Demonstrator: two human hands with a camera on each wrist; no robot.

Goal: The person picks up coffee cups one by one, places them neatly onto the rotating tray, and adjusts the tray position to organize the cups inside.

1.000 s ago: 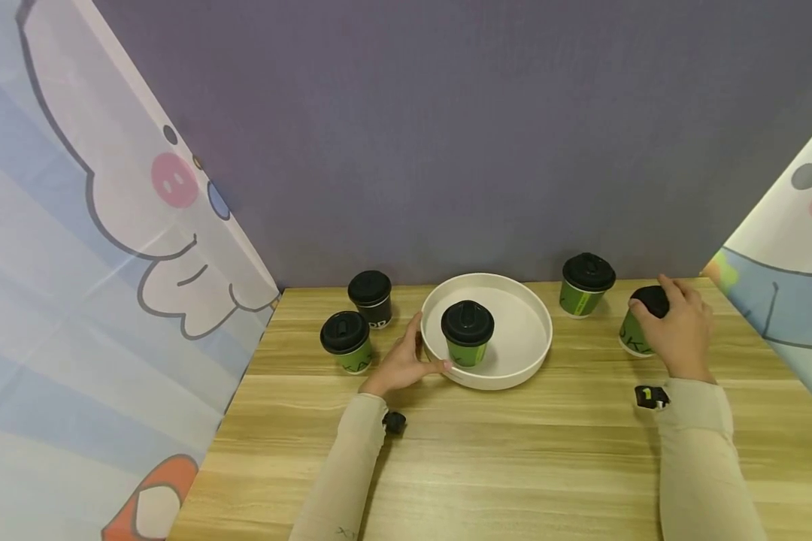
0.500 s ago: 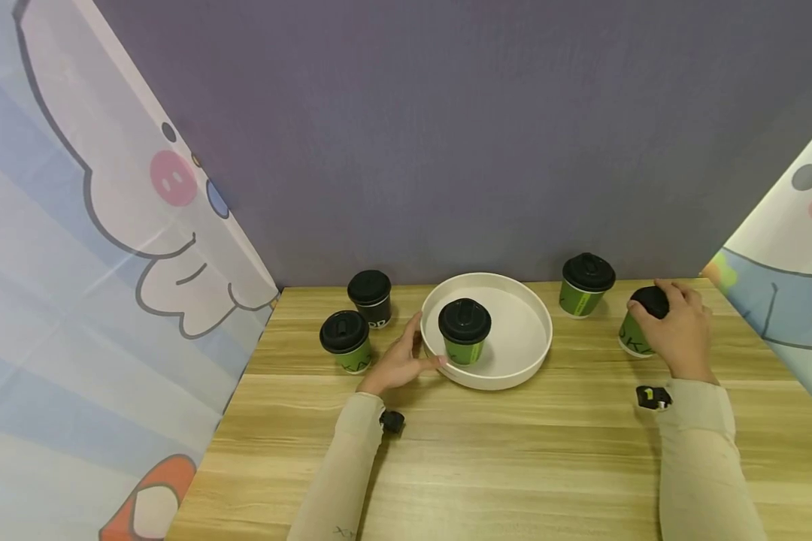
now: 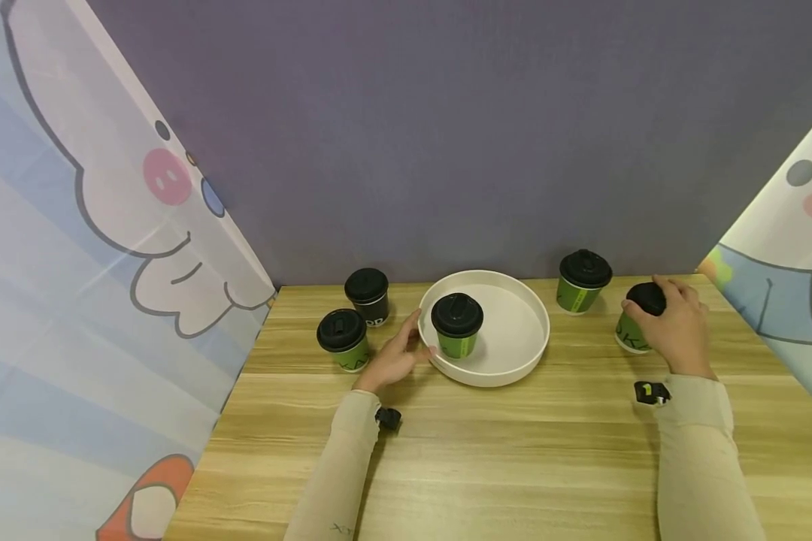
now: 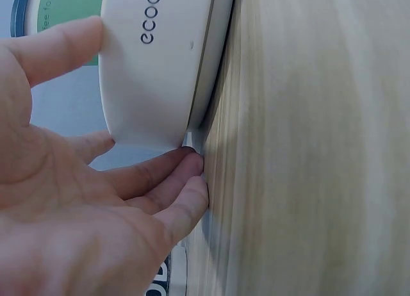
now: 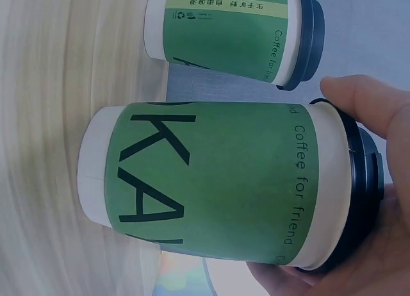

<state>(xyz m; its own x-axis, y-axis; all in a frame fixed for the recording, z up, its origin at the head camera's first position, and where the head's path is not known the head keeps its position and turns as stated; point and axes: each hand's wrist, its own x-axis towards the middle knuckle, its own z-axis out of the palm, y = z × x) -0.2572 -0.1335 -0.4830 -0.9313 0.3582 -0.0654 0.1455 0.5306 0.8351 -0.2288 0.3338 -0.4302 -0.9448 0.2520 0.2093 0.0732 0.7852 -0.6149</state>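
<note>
A round white tray (image 3: 514, 368) stands at the back middle, holding a green coffee cup (image 3: 457, 346) with a black lid near its left side. My left hand (image 3: 392, 361) is spread at the tray's left side. In the left wrist view, its thumb is at the tray's upper edge and its other fingertips are low by the wall, near the tabletop. On the right, my right hand (image 3: 680, 330) grips another green coffee cup (image 5: 218, 180) from above by its black lid, thumb on one side. Its base is at the tabletop; the far fingers are partly hidden.
A third lidded green cup (image 3: 577, 297) stands behind and left of my right hand. Left of the tray are a black cup (image 3: 374, 309) and a green cup (image 3: 353, 357). A grey wall (image 3: 446, 150) closes off the back of the wooden table (image 3: 514, 466).
The cup in the tray has shifted slightly left and back within it. My left thumb has drawn back a little along the tray's front. My right hand keeps its grip on the cup.
</note>
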